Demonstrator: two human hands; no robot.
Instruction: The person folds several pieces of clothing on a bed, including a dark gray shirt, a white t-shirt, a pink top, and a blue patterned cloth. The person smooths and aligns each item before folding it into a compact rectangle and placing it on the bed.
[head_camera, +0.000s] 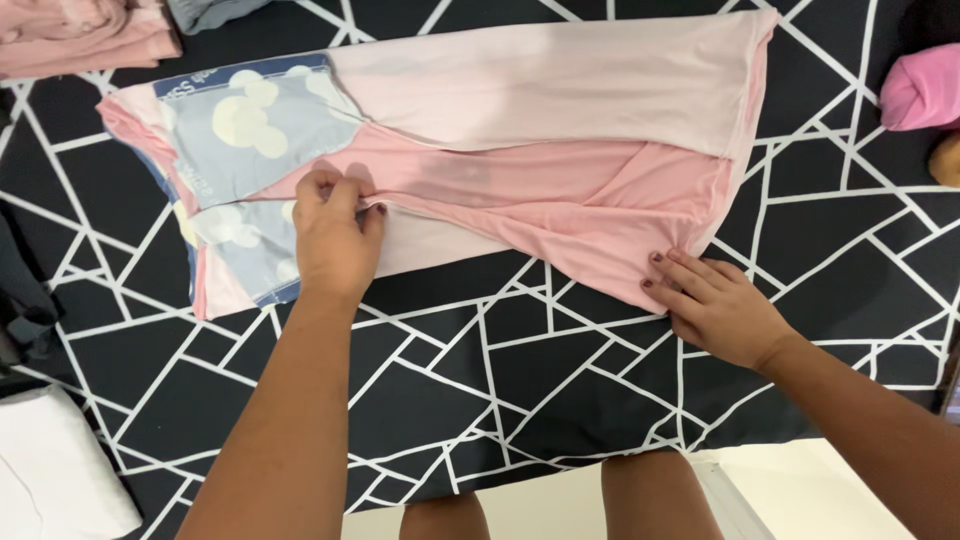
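A pink garment (560, 140) with a blue-grey printed panel (250, 120) lies spread across a black cloth with white line pattern (450, 380). My left hand (335, 235) pinches a fold of the pink fabric near the garment's middle, beside the printed panel. My right hand (715, 305) pinches the garment's lower right corner, fingers curled on the hem.
Folded pink clothes (80, 35) sit at the top left, with a grey item (210, 12) next to them. A rolled bright pink item (925, 90) lies at the right edge. A white object (55, 475) is at the lower left. Dark fabric (20, 300) hangs at the left.
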